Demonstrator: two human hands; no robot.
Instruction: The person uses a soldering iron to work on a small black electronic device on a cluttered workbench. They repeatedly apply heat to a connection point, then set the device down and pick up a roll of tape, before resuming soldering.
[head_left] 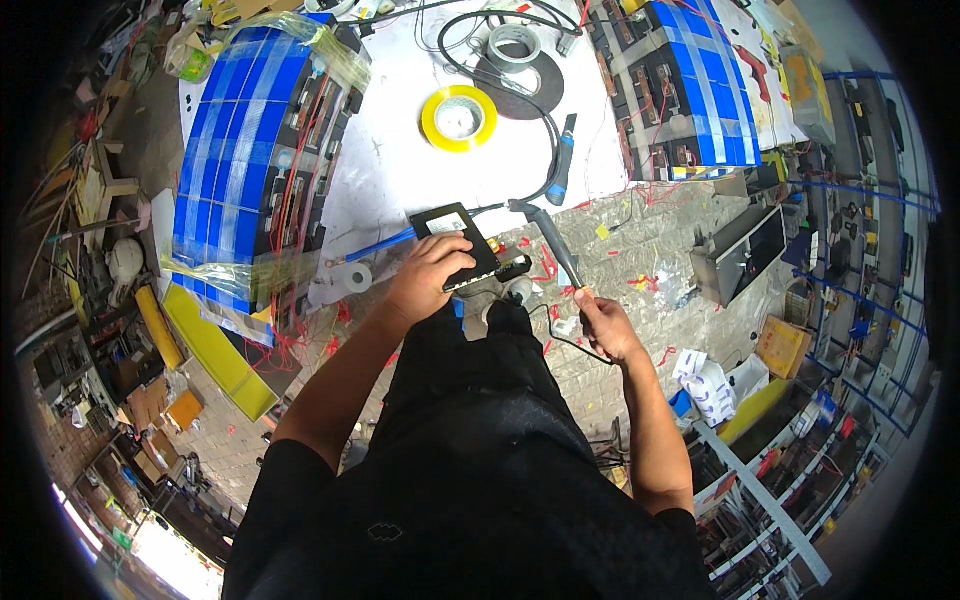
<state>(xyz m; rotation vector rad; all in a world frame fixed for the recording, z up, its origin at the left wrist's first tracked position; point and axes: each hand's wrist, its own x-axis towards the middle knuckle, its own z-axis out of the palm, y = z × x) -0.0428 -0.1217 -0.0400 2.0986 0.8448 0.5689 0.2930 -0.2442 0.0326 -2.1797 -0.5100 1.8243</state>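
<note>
Hands [433, 272] hold black box [479, 252] and dark tool [553, 245]

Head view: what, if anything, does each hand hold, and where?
The right hand grips the long black tool by its near end. The left hand lies over the flat black box; whether it grips is unclear.
</note>
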